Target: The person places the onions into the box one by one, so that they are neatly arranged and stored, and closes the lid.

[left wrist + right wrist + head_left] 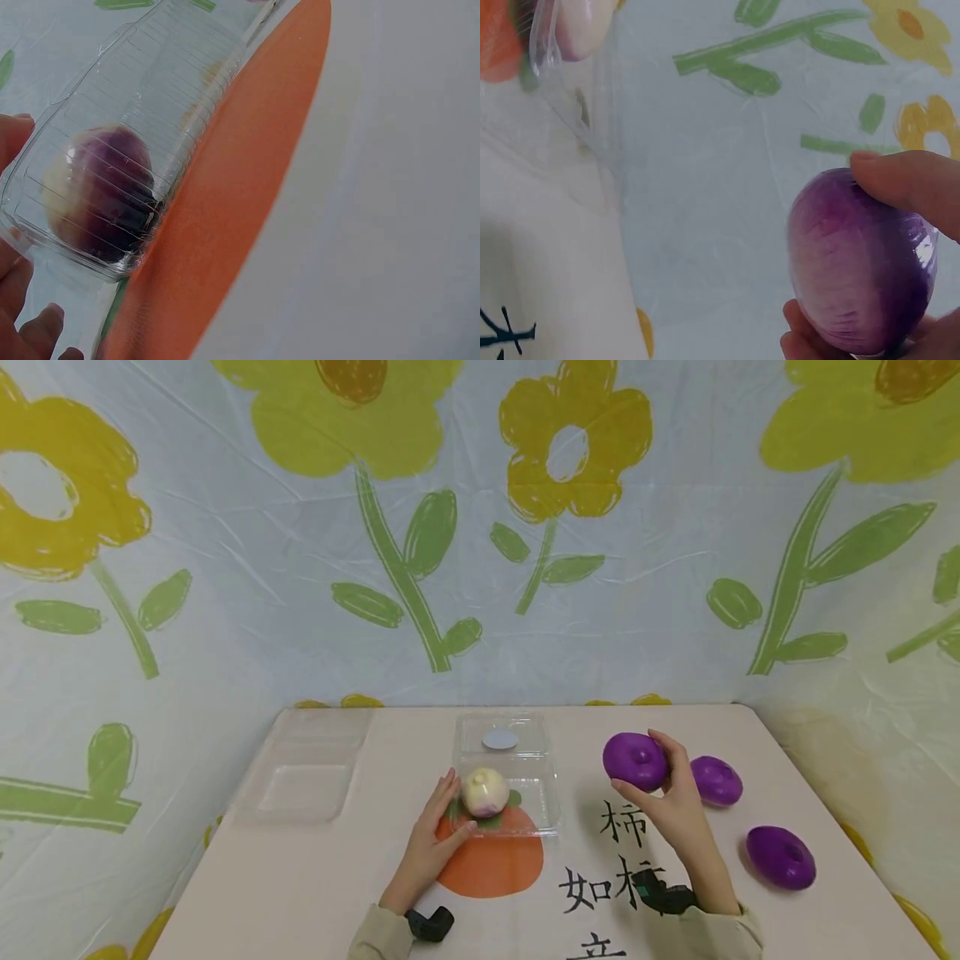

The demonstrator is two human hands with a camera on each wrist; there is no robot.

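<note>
In the head view, my right hand holds a purple onion up off the table, thumb and fingers on its sides; the right wrist view shows its paler, streaked side. A pale onion with a purple underside sits in the near half of an unfolded clear plastic container. At that container's near left corner, my left hand grips the edge, thumb along the front and fingers at the left side. The left wrist view shows the onion through the ribbed wall.
Two more purple onions lie at the table's right. Another clear container stands open at the far left. The tabletop carries an orange print and black characters. Flowered cloth hangs behind and at both sides.
</note>
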